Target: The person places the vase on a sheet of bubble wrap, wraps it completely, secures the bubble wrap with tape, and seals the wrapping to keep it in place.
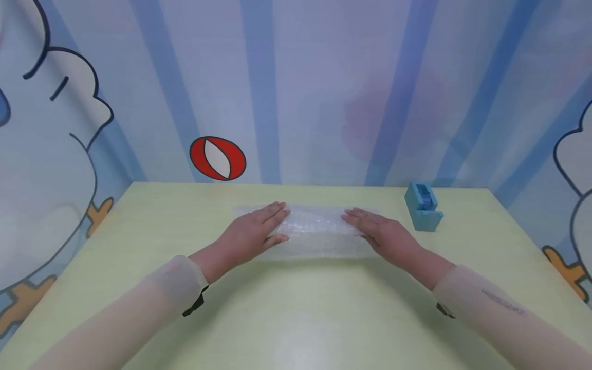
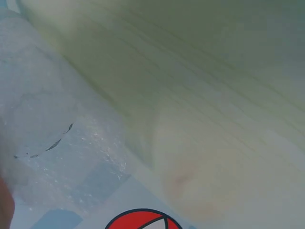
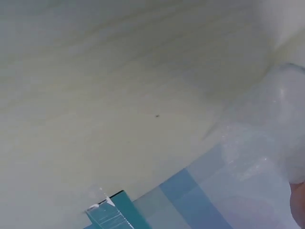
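Observation:
A clear bubble wrap bundle (image 1: 316, 234) lies crosswise toward the back of the table, with a thicker band along its far side and a flatter strip in front. My left hand (image 1: 252, 228) rests on its left part, fingers fairly straight and thumb apart toward the near side. On the right part lies my right hand (image 1: 390, 236), its fingers extended inward over the wrap. The left wrist view has the wrap's glossy end (image 2: 62, 138) at its left side. In the right wrist view, the other end (image 3: 257, 138) shows beside a fingertip (image 3: 298, 205).
A blue tape dispenser (image 1: 423, 208) stands at the back right of the pale yellow table (image 1: 296, 318), a short way beyond my right hand. Behind the table rises a blue striped backdrop (image 1: 314, 92) with a printed red and white ball (image 1: 217, 158).

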`<state>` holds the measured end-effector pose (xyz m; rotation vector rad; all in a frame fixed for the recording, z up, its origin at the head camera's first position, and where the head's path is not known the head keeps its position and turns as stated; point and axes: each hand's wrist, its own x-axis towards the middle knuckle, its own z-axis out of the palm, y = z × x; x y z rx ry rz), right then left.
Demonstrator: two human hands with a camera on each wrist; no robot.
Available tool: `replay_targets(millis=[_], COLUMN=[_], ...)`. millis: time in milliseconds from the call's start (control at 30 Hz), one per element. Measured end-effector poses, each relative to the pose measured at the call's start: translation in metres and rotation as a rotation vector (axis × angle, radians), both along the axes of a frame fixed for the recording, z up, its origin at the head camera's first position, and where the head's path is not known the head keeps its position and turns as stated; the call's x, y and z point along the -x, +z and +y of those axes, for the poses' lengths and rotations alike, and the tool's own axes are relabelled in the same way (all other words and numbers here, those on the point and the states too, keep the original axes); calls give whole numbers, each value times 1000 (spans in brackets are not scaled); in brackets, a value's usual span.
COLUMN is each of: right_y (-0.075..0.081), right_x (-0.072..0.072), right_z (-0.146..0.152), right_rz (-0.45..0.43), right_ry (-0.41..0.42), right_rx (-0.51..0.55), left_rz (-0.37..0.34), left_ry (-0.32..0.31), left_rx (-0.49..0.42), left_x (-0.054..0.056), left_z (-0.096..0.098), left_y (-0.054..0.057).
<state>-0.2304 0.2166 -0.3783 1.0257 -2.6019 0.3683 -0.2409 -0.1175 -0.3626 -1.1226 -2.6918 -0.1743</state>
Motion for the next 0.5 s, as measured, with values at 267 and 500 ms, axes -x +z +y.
replay_targets(millis=[267,500], right_y=[-4,-7], right_x=[3,3], right_z=[1,3], right_rz=[-122,-34], right_ry=[-37,-57], right_rx=[-35,-120], left_rz=[100,139], left_ry=[-19,-24], left_rx=[83,129], left_x=[0,1], left_z=[-2,-1], left_y=[1,3])
